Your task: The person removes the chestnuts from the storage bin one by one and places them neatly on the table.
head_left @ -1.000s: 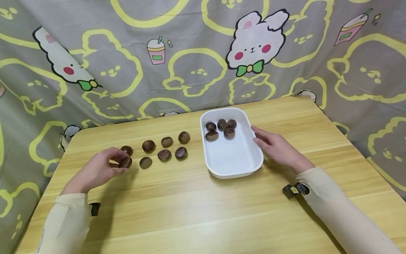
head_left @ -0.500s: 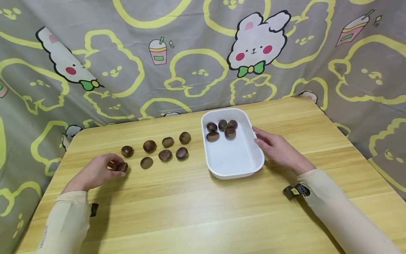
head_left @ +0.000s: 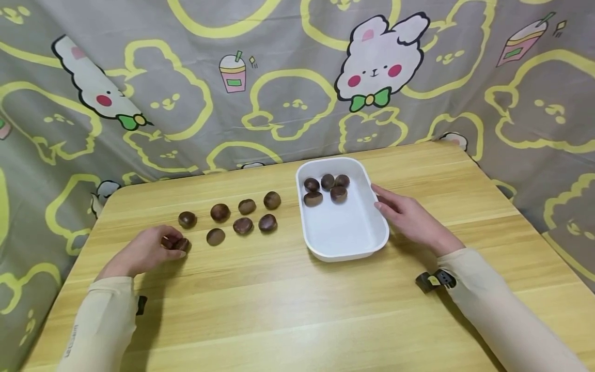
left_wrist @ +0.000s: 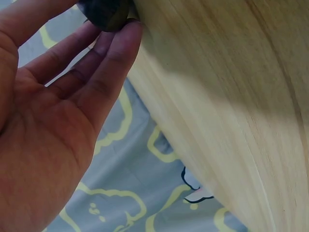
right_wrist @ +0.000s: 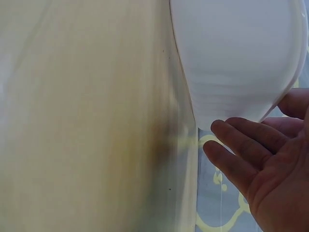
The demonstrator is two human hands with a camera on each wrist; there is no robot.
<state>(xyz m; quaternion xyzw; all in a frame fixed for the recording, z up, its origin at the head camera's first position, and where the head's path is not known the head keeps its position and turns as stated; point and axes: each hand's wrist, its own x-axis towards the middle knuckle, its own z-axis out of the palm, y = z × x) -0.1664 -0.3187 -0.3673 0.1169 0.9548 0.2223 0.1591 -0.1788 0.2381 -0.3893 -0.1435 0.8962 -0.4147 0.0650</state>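
Note:
My left hand (head_left: pixel 149 250) pinches a brown chestnut (head_left: pixel 183 245) between thumb and fingertips, low over the left part of the table. The same chestnut (left_wrist: pixel 106 13) shows at the top of the left wrist view, partly cut off. Close behind that hand lies another chestnut (head_left: pixel 187 219). On the right, my right hand (head_left: pixel 411 219) touches the right side of a white rectangular tray (head_left: pixel 341 235), fingers extended. In the right wrist view its fingers (right_wrist: pixel 241 140) rest against the outer wall of the tray, with the thumb up near the rim.
Several chestnuts (head_left: pixel 243 226) lie in two loose rows between my left hand and the tray. Several more (head_left: pixel 339 194) sit at the tray's far end. A patterned grey curtain (head_left: pixel 288 124) hangs behind the wooden table (head_left: pixel 288 305).
My left hand has come down and slightly toward me with its chestnut, away from the chestnut behind it. The right hand and the tray stay where they were.

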